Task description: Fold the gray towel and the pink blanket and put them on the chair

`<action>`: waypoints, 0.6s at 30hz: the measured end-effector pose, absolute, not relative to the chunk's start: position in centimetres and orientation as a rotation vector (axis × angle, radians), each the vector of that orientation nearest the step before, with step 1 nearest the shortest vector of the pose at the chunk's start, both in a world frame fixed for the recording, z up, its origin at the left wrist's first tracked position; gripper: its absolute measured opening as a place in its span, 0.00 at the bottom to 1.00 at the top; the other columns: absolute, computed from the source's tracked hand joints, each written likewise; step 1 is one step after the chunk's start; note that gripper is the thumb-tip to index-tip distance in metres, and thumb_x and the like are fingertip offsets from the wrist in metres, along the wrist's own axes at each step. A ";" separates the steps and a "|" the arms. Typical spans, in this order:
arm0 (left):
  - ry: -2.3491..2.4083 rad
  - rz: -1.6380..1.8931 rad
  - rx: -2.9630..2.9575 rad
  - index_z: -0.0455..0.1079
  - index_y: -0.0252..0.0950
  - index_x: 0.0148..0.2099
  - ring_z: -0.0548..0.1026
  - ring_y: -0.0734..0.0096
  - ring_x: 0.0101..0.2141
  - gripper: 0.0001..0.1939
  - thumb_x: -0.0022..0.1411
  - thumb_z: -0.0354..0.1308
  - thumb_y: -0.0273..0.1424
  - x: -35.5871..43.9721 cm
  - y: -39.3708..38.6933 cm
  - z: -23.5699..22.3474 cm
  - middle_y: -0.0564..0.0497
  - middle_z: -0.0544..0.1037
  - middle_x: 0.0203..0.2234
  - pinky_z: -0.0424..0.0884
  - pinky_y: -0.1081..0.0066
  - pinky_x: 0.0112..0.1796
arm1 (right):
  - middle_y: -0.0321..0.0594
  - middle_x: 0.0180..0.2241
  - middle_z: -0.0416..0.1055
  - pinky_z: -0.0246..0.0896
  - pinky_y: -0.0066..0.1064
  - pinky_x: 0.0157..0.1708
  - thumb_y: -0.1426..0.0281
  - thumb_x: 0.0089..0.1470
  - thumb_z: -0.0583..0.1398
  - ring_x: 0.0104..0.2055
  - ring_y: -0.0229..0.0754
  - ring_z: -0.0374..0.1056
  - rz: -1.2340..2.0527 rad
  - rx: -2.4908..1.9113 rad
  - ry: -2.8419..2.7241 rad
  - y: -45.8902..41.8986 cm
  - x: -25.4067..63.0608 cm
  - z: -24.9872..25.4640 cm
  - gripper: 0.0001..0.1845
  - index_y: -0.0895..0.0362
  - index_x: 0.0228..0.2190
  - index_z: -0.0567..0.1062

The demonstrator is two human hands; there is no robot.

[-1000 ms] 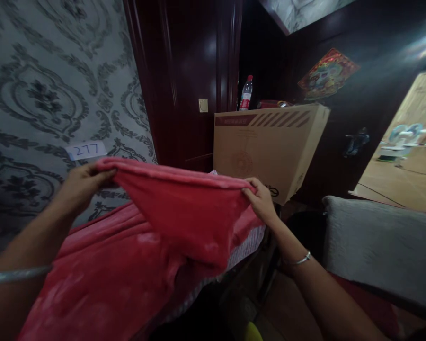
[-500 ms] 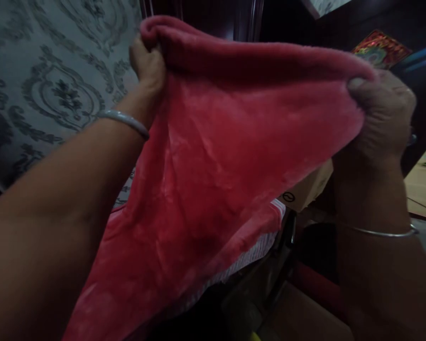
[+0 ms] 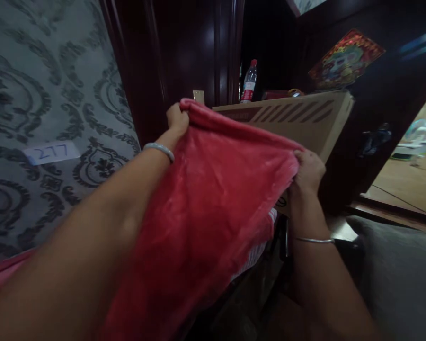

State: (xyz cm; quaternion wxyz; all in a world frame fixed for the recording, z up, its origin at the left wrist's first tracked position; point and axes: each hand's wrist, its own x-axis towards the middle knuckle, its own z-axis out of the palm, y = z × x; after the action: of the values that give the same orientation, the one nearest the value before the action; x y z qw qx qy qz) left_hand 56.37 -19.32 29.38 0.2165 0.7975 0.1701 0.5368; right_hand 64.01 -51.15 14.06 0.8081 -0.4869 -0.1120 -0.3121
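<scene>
A red plush blanket hangs stretched between my two hands, its top edge folded over. My left hand is closed round the upper left corner, below a pale bangle on that wrist. At the upper right edge my right hand grips the cloth, thumb on top; a thin silver bangle circles this wrist. The lower part of the blanket falls toward me and its end is out of view. Under its right side a striped cloth shows in part.
A large cardboard box stands behind the blanket, with a red-capped bottle beyond it. Dark wooden doors rise at the back. Patterned wallpaper with a paper label covers the left. A grey cushioned surface lies at lower right.
Both hands have moved lower and farther from me, still holding the blanket. The right hand has come inward. The view has shifted, and the box and bottle now show more.
</scene>
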 end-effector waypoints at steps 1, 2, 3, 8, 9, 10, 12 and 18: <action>0.499 1.430 2.218 0.74 0.30 0.50 0.75 0.63 0.51 0.13 0.64 0.55 0.23 57.2 -18.9 27.8 0.42 0.79 0.47 0.66 0.67 0.55 | 0.30 0.24 0.64 0.61 0.29 0.29 0.71 0.43 0.62 0.27 0.35 0.61 -0.648 -1.025 -0.171 -50.5 64.1 13.0 0.04 0.57 0.26 0.72; 0.524 1.371 2.231 0.75 0.31 0.49 0.75 0.62 0.51 0.13 0.64 0.55 0.24 58.0 -18.4 26.3 0.42 0.79 0.47 0.67 0.66 0.55 | 0.30 0.24 0.65 0.61 0.28 0.28 0.72 0.41 0.62 0.26 0.34 0.61 -0.618 -1.027 -0.139 -50.0 64.2 12.1 0.06 0.58 0.27 0.73; 0.540 1.316 2.249 0.75 0.33 0.48 0.75 0.60 0.51 0.13 0.64 0.55 0.25 58.7 -17.9 25.0 0.42 0.79 0.46 0.67 0.65 0.55 | 0.30 0.24 0.66 0.62 0.28 0.28 0.72 0.39 0.63 0.26 0.35 0.61 -0.589 -1.036 -0.124 -49.7 64.4 11.2 0.08 0.59 0.27 0.74; 0.580 1.189 2.286 0.76 0.35 0.48 0.76 0.58 0.48 0.14 0.65 0.51 0.28 62.4 -15.1 20.3 0.41 0.80 0.45 0.70 0.64 0.51 | 0.33 0.25 0.71 0.66 0.30 0.31 0.66 0.34 0.67 0.28 0.36 0.65 -0.534 -1.112 -0.128 -49.5 67.4 6.9 0.15 0.58 0.29 0.77; 0.595 1.178 2.277 0.76 0.35 0.48 0.76 0.58 0.48 0.15 0.65 0.51 0.28 63.3 -14.7 19.6 0.41 0.80 0.45 0.70 0.63 0.51 | 0.33 0.26 0.72 0.66 0.30 0.31 0.64 0.34 0.67 0.28 0.37 0.66 -0.529 -1.129 -0.129 -49.5 68.3 5.8 0.16 0.58 0.29 0.78; 0.609 1.161 2.272 0.76 0.35 0.48 0.76 0.57 0.49 0.15 0.65 0.50 0.28 64.2 -14.4 19.0 0.41 0.80 0.46 0.70 0.63 0.51 | 0.34 0.26 0.72 0.67 0.31 0.31 0.63 0.35 0.67 0.28 0.37 0.66 -0.522 -1.145 -0.121 -49.3 69.4 4.7 0.17 0.58 0.30 0.78; 0.619 1.105 2.282 0.76 0.36 0.50 0.75 0.57 0.51 0.16 0.66 0.49 0.28 66.2 -14.1 17.3 0.40 0.79 0.48 0.70 0.63 0.52 | 0.36 0.26 0.73 0.67 0.31 0.30 0.60 0.36 0.66 0.28 0.39 0.68 -0.498 -1.220 -0.058 -48.8 71.5 1.9 0.18 0.58 0.31 0.78; 0.521 0.688 2.371 0.76 0.32 0.48 0.78 0.58 0.46 0.14 0.60 0.57 0.25 69.4 -14.2 7.1 0.41 0.81 0.44 0.72 0.66 0.48 | 0.42 0.23 0.75 0.66 0.35 0.28 0.59 0.37 0.61 0.27 0.47 0.71 -0.409 -1.696 0.167 -47.6 74.6 -8.0 0.16 0.58 0.26 0.77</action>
State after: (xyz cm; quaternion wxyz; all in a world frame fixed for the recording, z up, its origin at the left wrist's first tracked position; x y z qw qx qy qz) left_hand 69.43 -14.16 7.12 0.3041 0.8952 0.1968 0.2598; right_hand 74.61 -47.57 -7.95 0.6398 -0.7437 0.0734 -0.1795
